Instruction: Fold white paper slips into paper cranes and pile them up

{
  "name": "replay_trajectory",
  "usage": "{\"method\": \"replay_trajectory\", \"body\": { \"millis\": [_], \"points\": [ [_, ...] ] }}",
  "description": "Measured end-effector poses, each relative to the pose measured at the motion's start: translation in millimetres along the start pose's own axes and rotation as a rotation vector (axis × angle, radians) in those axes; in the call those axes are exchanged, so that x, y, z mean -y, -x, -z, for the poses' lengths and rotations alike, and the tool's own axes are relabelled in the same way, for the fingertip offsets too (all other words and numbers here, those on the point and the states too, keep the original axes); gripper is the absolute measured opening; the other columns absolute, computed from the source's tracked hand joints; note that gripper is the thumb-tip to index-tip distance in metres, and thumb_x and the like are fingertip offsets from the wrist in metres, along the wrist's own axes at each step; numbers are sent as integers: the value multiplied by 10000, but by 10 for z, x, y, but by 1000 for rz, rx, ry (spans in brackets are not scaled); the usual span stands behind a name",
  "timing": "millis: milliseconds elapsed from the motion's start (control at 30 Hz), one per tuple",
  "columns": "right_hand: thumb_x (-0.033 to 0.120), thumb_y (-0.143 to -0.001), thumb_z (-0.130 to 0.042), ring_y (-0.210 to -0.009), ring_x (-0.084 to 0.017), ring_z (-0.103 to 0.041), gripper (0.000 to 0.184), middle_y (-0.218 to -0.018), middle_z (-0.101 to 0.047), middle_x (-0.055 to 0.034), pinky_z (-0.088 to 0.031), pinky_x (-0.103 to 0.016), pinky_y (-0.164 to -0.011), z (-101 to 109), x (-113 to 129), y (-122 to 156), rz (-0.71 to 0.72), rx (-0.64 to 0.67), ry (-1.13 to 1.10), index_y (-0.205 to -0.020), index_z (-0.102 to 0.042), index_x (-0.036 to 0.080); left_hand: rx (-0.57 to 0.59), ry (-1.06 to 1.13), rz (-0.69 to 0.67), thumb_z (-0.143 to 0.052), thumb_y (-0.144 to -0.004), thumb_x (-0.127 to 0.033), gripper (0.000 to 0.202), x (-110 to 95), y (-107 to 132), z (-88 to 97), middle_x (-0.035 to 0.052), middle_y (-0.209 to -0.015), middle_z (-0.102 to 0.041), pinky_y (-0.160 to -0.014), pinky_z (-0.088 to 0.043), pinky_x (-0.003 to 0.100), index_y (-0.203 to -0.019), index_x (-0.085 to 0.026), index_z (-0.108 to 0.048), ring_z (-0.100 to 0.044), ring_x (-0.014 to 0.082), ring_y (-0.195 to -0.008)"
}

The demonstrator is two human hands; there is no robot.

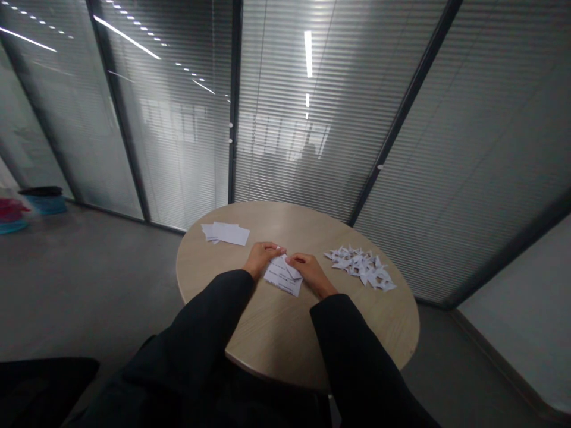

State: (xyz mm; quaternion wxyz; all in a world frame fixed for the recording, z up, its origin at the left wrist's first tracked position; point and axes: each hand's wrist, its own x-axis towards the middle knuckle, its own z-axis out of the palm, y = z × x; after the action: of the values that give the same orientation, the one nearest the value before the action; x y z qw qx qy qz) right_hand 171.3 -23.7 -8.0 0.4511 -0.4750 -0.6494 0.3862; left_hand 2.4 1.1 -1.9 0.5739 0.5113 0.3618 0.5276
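Note:
A sheet of printed paper (282, 282) lies at the middle of the round table, its upper part folded over to a slanted edge. My left hand (262, 257) pinches the paper's top corner between thumb and fingers. At the right side of the fold, my right hand (308, 268) has its fingers closed on the folded flap. Right of my hands is a pile of folded white paper pieces (360, 266) with pointed corners. To the left, several flat paper slips (229, 233) overlap in a small stack.
The round wooden table (276, 339) stands close to a glass partition with blinds (294, 148). A blue bin with a dark liner (47, 201) and a blue bin with a red liner (12, 214) are on the floor at far left.

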Motion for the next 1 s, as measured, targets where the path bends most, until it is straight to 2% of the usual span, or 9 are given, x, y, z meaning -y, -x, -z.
{"method": "replay_trajectory", "body": {
  "millis": [500, 733, 1000],
  "points": [
    [425, -633, -691, -563, -145, -549, 293, -620, -665, -36, -362, -251, -508, 16, 1, -7, -21, -36, 46, -681, -700, 136, 19, 5, 16, -858, -493, -391, 389, 26, -3, -4, 28, -556, -625, -477, -394, 233, -669, -95, -676, -528, 102, -457],
    [400, -615, -705, -546, -140, -544, 271, -607, -663, -36, -375, -257, -515, 5, -15, 5, -33, -61, 40, -658, -706, 132, 124, -17, 27, -879, -467, -363, 436, 68, -26, 20, 38, -609, -656, -487, -400, 234, -751, -93, -688, -572, 122, -498],
    [439, -653, -703, -572, -156, -562, 323, -653, -686, -54, -389, -268, -541, 32, -13, 17, -52, -14, 67, -716, -739, 124, 71, 6, 8, -867, -495, -328, 400, 54, -23, 5, 11, -603, -627, -483, -401, 235, -756, -97, -669, -551, 108, -480]
  ]
}}
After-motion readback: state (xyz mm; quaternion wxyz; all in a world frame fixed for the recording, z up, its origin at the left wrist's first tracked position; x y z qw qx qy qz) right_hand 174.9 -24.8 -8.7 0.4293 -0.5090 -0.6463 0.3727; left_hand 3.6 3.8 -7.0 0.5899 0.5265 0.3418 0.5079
